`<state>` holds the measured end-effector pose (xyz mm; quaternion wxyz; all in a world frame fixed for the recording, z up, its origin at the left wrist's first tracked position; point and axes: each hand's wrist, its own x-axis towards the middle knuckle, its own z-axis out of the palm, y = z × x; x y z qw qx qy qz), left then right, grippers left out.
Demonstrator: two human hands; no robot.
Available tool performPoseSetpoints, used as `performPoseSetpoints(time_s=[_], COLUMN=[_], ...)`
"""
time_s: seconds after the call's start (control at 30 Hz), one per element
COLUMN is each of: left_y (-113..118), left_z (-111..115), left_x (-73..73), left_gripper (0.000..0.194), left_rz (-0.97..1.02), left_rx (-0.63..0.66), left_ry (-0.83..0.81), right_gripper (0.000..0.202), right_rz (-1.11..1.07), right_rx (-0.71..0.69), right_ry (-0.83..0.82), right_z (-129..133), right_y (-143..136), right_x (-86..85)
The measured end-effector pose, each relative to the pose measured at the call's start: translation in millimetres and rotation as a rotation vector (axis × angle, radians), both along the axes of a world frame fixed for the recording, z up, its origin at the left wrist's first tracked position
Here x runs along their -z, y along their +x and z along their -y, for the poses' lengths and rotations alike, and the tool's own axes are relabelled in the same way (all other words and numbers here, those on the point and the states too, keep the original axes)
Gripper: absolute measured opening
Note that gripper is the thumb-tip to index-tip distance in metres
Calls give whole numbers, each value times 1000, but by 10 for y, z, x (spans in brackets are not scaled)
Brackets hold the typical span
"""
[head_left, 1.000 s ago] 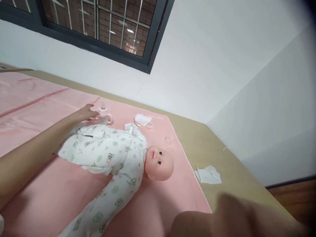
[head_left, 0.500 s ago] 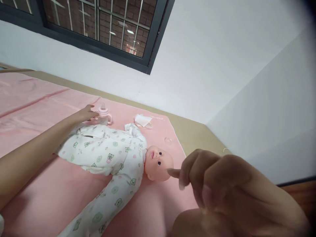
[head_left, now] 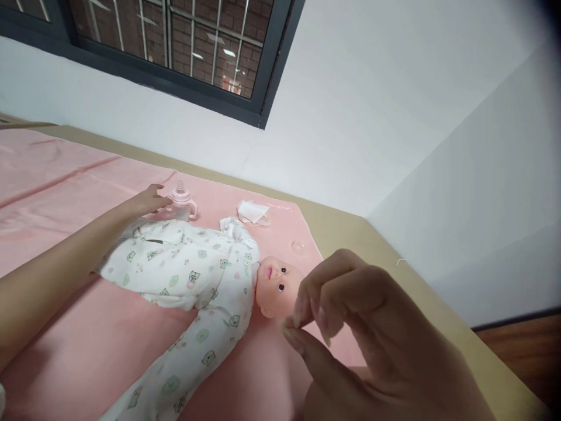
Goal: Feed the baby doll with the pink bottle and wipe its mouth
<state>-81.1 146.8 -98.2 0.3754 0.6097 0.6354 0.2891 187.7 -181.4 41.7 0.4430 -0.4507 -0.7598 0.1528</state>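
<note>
A baby doll [head_left: 205,275] in a white sleepsuit with green prints lies on its back on a pink blanket [head_left: 65,187], its bare head toward the right. My left hand [head_left: 146,202] reaches across the doll and touches a pink baby bottle [head_left: 180,200] standing beyond it; the fingers rest at its side, not clearly closed round it. Close to the camera, my right hand [head_left: 350,327] hovers next to the doll's head with curled fingers and thumb near the fingertips, holding nothing that I can see.
A crumpled white tissue [head_left: 253,211] lies on the blanket past the doll's shoulder, and a small clear cap [head_left: 298,247] lies near the blanket's edge. The tan table [head_left: 372,240] meets white walls at the corner. A barred window [head_left: 175,41] is above.
My right hand has risen from the bottom edge and moved left, up to the doll's head, covering the tissue on the table. My left hand stays at the bottle.
</note>
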Motion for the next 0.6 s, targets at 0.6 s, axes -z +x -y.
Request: performPoseSetpoints(time_s=[0.6], left_y=[13], left_z=[92], left_x=[-96], left_gripper=[78], left_rz=[-60], left_rx=[-25], left_ry=[14], right_gripper=[24], right_rz=[212], right_rx=[90], right_ry=[-50], right_z=[20], right_y=[-112], right_x=[16])
